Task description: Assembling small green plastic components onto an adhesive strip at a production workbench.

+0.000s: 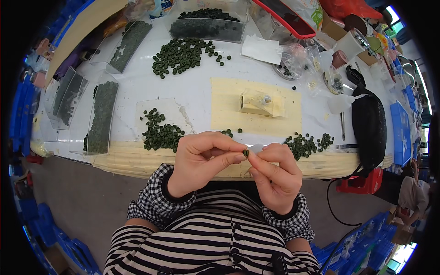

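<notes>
I have a small dark green piece (246,153) pinched between the thumb and forefinger of my left hand (195,158), out in front of me above the near edge of the worktop (123,123). The fingers of my right hand (280,176) are bent, and one tip meets the piece from the other side; I cannot tell whether they are closed on it too. A pale whitish object (256,147) shows just beyond them, too hidden to name. Beside my left hand lies a heap of round green pieces (162,136), and near my right another scattered cluster (303,145). Ahead, a tape-wrapped block (254,103) sits on a yellowish sheet (224,101). Farther back, a larger spread of green pieces (178,56) lies before a clear bin (206,33) holding more, with a red-edged phone (286,18) to its right.
</notes>
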The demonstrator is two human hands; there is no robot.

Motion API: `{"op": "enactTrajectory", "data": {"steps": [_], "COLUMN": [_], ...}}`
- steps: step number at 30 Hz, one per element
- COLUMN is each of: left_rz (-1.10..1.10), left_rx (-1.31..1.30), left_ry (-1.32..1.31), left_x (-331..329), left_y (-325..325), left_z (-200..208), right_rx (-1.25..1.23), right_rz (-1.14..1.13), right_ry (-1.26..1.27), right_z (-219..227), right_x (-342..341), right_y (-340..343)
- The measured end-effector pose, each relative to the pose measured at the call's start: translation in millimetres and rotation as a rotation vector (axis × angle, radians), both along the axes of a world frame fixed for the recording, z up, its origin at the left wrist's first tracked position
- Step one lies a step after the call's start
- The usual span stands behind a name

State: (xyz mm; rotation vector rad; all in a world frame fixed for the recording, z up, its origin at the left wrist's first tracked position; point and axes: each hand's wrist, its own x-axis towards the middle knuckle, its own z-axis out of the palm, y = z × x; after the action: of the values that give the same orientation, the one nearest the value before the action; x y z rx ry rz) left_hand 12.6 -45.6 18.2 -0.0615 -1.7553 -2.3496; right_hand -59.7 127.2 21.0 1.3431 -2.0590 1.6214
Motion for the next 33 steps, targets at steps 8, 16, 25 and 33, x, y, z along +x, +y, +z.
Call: {"op": "enactTrajectory", "data": {"steps": [8, 16, 25, 33], "left_rz": [0.041, -0.021, -0.021, 0.232], "left_rx": [-0.012, 0.063, 0.036, -0.746], "left_ry": [0.001, -0.055, -0.081, 0.126], "left_x": [1, 0, 1, -7], "left_y": [4, 2, 2, 12], "left_z": [-2, -5, -3, -5], "right_rx": [0.038, 0.084, 0.085, 0.062], "right_rz": [0.001, 0.038, 0.001, -0.175], "right_ry": [0.024, 0.072, 0.053, 0.034], "right_z": [-3, -6, -8, -4], "right_x": [1, -4, -2, -8], "right_y": [3, 7, 7, 14]}}
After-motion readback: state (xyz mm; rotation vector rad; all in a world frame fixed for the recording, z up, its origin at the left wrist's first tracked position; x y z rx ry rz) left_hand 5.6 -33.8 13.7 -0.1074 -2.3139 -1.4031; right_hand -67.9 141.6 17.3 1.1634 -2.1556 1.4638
